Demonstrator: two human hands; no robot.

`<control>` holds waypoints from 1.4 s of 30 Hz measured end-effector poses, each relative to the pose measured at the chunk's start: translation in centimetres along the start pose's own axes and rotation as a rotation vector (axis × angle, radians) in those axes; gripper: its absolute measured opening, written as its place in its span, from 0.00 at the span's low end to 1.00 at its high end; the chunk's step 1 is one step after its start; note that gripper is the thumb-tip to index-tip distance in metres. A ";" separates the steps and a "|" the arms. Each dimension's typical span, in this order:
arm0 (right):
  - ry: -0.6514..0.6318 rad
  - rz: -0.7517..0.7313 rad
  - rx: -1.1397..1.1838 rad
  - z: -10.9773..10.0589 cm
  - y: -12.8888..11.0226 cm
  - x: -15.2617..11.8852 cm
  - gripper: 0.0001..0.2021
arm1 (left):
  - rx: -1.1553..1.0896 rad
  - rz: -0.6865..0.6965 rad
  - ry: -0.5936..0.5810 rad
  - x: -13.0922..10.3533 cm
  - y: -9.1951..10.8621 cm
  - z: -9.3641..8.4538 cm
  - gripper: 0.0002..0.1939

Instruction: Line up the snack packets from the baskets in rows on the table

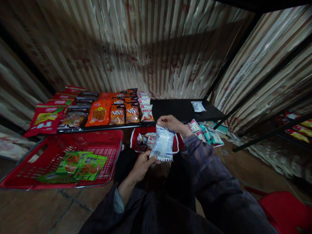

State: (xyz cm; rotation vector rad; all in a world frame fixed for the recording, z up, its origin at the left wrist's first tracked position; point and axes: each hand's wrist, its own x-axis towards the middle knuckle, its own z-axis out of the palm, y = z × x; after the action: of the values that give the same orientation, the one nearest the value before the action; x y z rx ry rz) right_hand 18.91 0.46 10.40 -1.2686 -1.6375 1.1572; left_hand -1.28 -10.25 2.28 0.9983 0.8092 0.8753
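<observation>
A white snack bag (162, 144) with a striped edge is held up in front of me, its printed back with a barcode facing me. My left hand (143, 164) pinches its lower left corner. With my right hand (172, 123) I grip its top edge. Below and behind the bag, a small red basket (133, 136) holds several similar bags (149, 139). On the black shelf (173, 109) beyond, a column of matching white bags (146, 112) stands beside orange snack bags (117, 113). One more white bag (198, 106) lies alone at the shelf's right.
At left on the tiled floor, a large red basket (114, 143) contains green snack packets (90, 165). Red bags (50, 113) fill the shelf's left end. More packets (211, 134) lie right of the small basket. A red object (285, 208) is at lower right, and black shelf posts (230, 70) rise at right.
</observation>
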 end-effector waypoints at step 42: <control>0.212 0.077 0.434 5.7 3.5 -4.5 0.21 | -0.587 0.038 0.355 3.1 -0.4 0.4 0.10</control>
State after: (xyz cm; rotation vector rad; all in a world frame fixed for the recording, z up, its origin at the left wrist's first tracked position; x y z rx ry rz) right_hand 15.66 -4.77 5.15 -1.1321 -1.1158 1.2910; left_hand 0.44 -7.69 1.51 0.3456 0.7615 1.2522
